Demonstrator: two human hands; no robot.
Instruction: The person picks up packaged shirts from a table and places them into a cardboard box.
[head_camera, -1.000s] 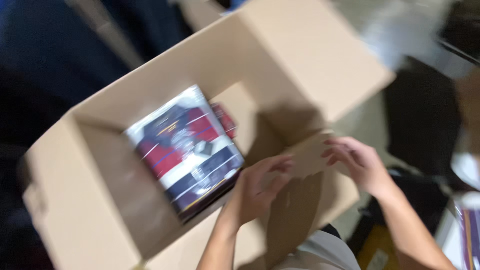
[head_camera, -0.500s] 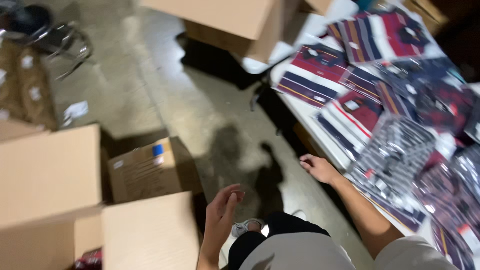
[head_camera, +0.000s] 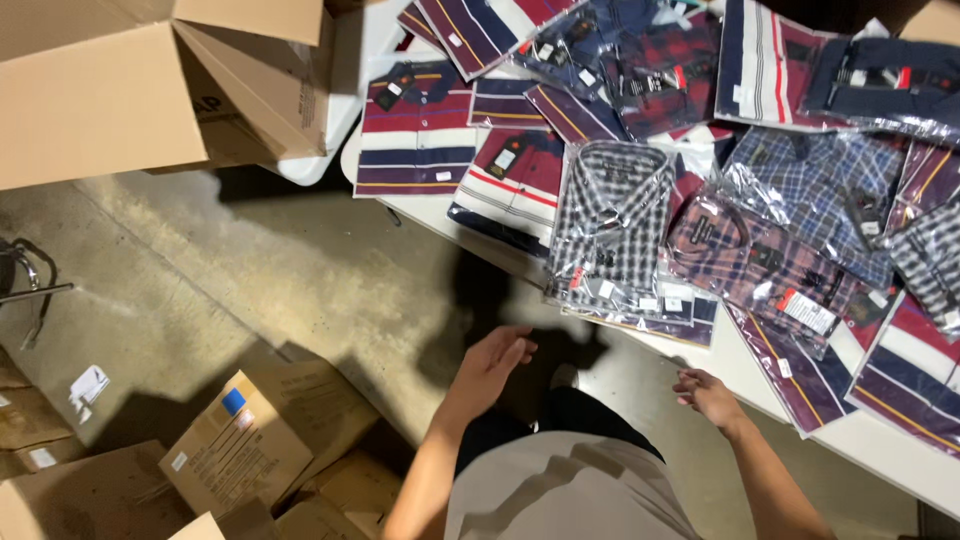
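step: i judge i'm between packs, reaching to the bench (head_camera: 905, 450).
hands: left hand (head_camera: 492, 362) and right hand (head_camera: 708, 393) open, empty.
checked shirt pack (head_camera: 612, 225): near bench edge, closest.
next: likely needs a grip on that pack.

A white table (head_camera: 880, 450) stands just beyond the fingers (head_camera: 690, 380) of the right hand, covered with overlapping bagged shirts (head_camera: 612, 225), striped and checked.

Open air above bare concrete floor (head_camera: 250, 260) between left hand (head_camera: 492, 362) and table edge (head_camera: 640, 345); bagged shirts (head_camera: 612, 228) crowding the tabletop, cardboard boxes (head_camera: 262, 440) blocking low left.
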